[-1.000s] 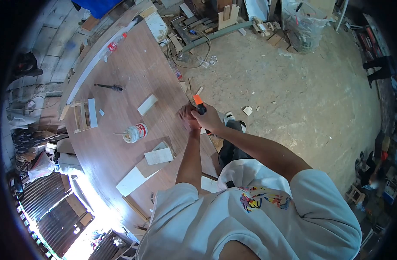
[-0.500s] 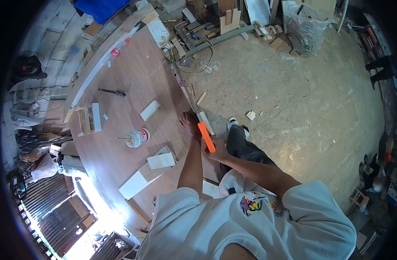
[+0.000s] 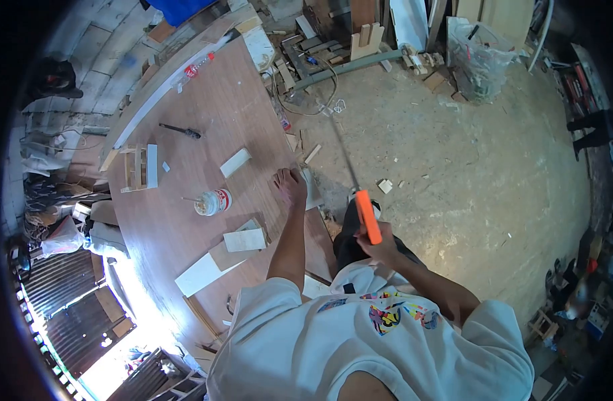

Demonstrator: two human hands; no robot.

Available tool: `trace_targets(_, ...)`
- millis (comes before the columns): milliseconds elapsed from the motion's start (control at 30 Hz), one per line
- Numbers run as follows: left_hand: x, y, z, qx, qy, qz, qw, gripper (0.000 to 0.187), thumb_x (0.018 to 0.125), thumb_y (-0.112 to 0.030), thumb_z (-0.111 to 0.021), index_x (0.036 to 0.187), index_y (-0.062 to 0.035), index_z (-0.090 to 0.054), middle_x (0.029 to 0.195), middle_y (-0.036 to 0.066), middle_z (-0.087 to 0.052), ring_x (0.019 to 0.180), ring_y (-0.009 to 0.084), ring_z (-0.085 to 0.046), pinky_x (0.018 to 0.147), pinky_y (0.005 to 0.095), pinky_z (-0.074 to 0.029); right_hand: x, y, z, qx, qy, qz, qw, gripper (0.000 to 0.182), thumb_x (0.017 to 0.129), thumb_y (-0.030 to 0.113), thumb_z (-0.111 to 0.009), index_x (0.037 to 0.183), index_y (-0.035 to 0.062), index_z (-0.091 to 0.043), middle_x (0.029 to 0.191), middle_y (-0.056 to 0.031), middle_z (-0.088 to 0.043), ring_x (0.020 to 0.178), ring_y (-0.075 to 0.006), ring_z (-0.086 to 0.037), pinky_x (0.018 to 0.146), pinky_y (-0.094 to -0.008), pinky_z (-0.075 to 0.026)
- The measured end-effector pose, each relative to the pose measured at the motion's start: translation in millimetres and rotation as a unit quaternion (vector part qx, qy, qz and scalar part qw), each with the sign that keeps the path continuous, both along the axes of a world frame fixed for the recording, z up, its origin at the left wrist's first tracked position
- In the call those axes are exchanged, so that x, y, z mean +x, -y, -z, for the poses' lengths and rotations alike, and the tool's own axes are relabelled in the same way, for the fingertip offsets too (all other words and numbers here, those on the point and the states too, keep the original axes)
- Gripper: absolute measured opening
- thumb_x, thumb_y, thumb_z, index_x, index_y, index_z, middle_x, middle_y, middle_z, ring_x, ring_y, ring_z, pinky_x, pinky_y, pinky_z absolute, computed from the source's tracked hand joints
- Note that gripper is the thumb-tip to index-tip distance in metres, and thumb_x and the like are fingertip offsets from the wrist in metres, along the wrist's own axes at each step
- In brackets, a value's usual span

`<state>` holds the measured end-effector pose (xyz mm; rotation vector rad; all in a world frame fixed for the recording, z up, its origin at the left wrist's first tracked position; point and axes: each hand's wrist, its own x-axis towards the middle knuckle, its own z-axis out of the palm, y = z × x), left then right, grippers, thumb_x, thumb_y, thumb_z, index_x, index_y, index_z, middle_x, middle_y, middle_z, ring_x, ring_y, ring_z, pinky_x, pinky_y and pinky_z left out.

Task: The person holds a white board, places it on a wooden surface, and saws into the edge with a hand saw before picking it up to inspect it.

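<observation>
My left hand (image 3: pixel 290 187) rests with its fingers apart near the edge of the brown tabletop (image 3: pixel 216 110), beside a pale board piece (image 3: pixel 312 190) at that edge. Out past the edge, my right hand (image 3: pixel 380 246) is closed round the orange handle (image 3: pixel 368 217) of a saw, whose thin blade (image 3: pixel 344 151) points up and away over the floor. A white block (image 3: pixel 236 163) lies to the left of my left hand. Nearer my body are another white block (image 3: pixel 245 240) and a long white board (image 3: pixel 202 275).
On the table stand a jar (image 3: pixel 213 202) with a stick in it and a small wooden frame (image 3: pixel 139 168). A dark tool (image 3: pixel 180 130) and a bottle (image 3: pixel 199 65) lie farther off. Wood scraps (image 3: pixel 313 154) litter the floor; a clear bag (image 3: pixel 480 60) stands at the back.
My right hand has moved right, away from my left hand, with the orange-handled saw. The blade now shows clearly. The pale piece at the edge looks shifted and turned.
</observation>
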<state>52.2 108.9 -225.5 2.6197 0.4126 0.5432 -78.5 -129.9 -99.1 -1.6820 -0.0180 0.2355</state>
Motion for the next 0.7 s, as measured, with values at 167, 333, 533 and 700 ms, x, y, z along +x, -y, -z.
trace_targets(167, -1.2, 1.5, -17.9, -0.027, 0.0, 0.036, 0.999, 0.02, 0.084, -0.023, -0.055, 0.082, -0.0027, -0.053, 0.088, 0.014, -0.052, 0.088, 0.0327, -0.048, 0.082, 0.0443, -0.035, 17.9, 41.1, -5.8, -0.056, -0.139, 0.064, 0.987, 0.011, 0.064, -0.002, -0.065, 0.063, 0.0019, -0.055, 0.06, -0.0031, -0.058, 0.059, -0.0092, -0.057, 0.053, -0.026, -0.045)
trace_targets(333, -17.0, 13.9, -37.0, 0.025, -0.032, 0.034, 0.999, 0.066, 0.067, -0.045, -0.072, 0.113, -0.0052, -0.047, 0.115, 0.015, -0.046, 0.109, 0.0333, -0.041, 0.092, 0.0478, -0.03, 25.3, 52.1, 11.3, -0.173, -0.16, 0.12, 0.964, 0.007, 0.062, 0.004, -0.062, 0.06, -0.0015, -0.058, 0.056, -0.0065, -0.058, 0.052, -0.0147, -0.057, 0.05, -0.0294, -0.045)
trace_targets(533, -47.3, 42.5, -65.5, 0.011, -0.185, -0.11, 0.977, 0.104, 0.057, -0.045, -0.079, 0.137, -0.0075, -0.024, 0.129, 0.02, -0.036, 0.124, 0.0359, -0.031, 0.1, 0.0517, -0.024, 23.2, 48.1, -7.6, -0.152, -0.183, 0.09, 0.967, 0.007, 0.061, 0.003, -0.063, 0.06, -0.0011, -0.058, 0.056, -0.0076, -0.059, 0.053, -0.0158, -0.059, 0.051, -0.0297, -0.046)
trace_targets(700, -48.4, 33.0, -48.7, -0.265, -0.042, -0.023, 0.963, 0.089, 0.066, -0.033, -0.077, 0.134, -0.0073, -0.025, 0.119, 0.014, -0.043, 0.116, 0.0331, -0.043, 0.094, 0.0476, -0.036, 31.9, 43.4, -47.9, -0.105, -0.162, 0.045, 0.98, 0.009, 0.06, 0.0, -0.065, 0.059, -0.0005, -0.056, 0.056, -0.0069, -0.059, 0.051, -0.0143, -0.057, 0.049, -0.0285, -0.046)
